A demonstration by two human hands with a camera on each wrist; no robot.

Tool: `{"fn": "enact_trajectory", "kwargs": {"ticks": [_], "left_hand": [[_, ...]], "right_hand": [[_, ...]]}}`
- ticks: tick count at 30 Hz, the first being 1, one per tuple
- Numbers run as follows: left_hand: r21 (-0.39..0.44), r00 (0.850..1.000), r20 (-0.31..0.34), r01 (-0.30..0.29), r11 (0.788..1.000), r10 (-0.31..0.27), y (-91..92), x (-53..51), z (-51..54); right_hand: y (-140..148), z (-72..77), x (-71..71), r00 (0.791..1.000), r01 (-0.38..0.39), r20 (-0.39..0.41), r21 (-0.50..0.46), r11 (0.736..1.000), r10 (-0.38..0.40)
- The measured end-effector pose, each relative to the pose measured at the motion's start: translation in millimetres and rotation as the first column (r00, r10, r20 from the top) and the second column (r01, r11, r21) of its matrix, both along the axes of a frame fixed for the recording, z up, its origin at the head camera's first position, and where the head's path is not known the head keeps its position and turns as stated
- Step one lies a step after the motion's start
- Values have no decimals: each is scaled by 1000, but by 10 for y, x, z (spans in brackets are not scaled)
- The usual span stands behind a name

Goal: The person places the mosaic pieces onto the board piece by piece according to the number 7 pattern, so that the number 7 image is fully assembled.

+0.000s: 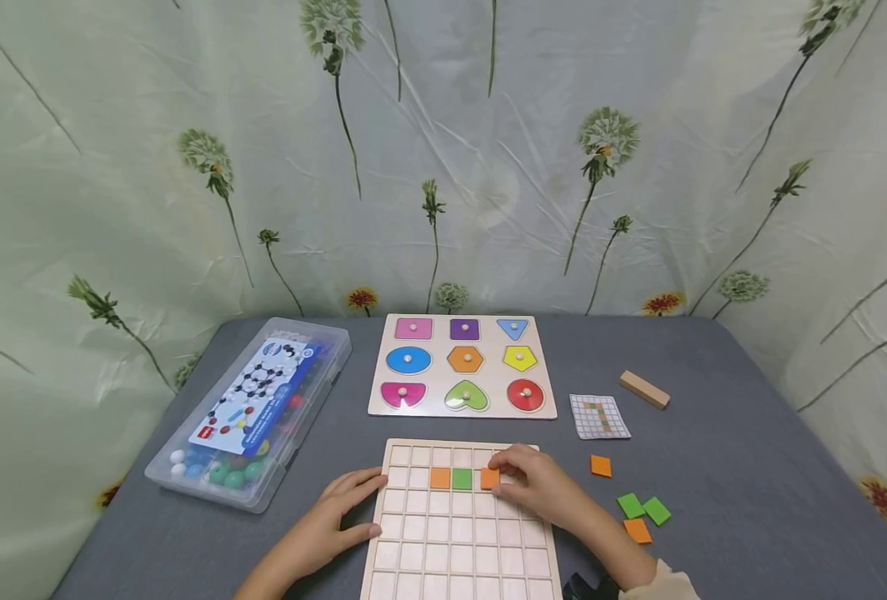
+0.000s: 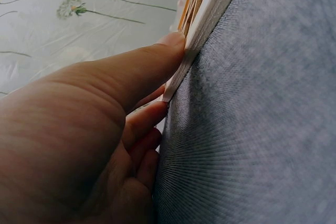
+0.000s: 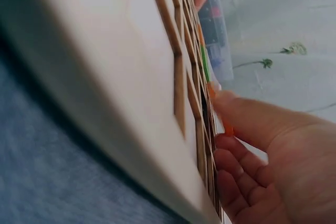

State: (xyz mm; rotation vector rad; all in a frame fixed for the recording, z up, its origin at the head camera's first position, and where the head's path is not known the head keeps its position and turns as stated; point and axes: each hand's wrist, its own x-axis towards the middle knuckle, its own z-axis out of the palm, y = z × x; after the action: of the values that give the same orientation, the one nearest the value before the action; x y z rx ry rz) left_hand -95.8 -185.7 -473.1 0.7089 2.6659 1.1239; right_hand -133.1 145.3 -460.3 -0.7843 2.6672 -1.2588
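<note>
A pale wooden grid board (image 1: pixel 414 527) lies on the grey table. My right hand (image 1: pixel 537 490) pinches an orange square tile (image 1: pixel 489 478) between thumb and forefinger, over the grid's second row; in the right wrist view the tile (image 3: pixel 228 128) sits tilted at the fingertips. Left of it in the same row, a green tile (image 1: pixel 462 479) and another orange tile (image 1: pixel 439 478) lie side by side in their cells. My left hand (image 1: pixel 327 525) rests against the board's left edge, thumb and fingers spread. In the left wrist view its thumb (image 2: pixel 157 59) touches the board's side.
Right of the board lie loose orange tiles (image 1: pixel 600 466) and green tiles (image 1: pixel 657 511). A pattern card (image 1: pixel 599 417) and a wooden block (image 1: pixel 644 390) are farther back. Behind the board is a shape puzzle (image 1: pixel 443 337); a clear plastic case (image 1: pixel 267 492) stands at left.
</note>
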Motion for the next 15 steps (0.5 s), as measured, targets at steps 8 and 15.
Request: {"fn": "enact_trajectory", "kwargs": {"ticks": [8, 15], "left_hand": [[-5, 1000, -3, 8, 1000, -8, 0, -4, 5], [-3, 1000, -7, 4, 1000, -4, -4, -3, 8]], "right_hand": [[-29, -40, -20, 999, -19, -37, 37, 999, 20], [-52, -33, -23, 999, -3, -50, 44, 999, 5]]}}
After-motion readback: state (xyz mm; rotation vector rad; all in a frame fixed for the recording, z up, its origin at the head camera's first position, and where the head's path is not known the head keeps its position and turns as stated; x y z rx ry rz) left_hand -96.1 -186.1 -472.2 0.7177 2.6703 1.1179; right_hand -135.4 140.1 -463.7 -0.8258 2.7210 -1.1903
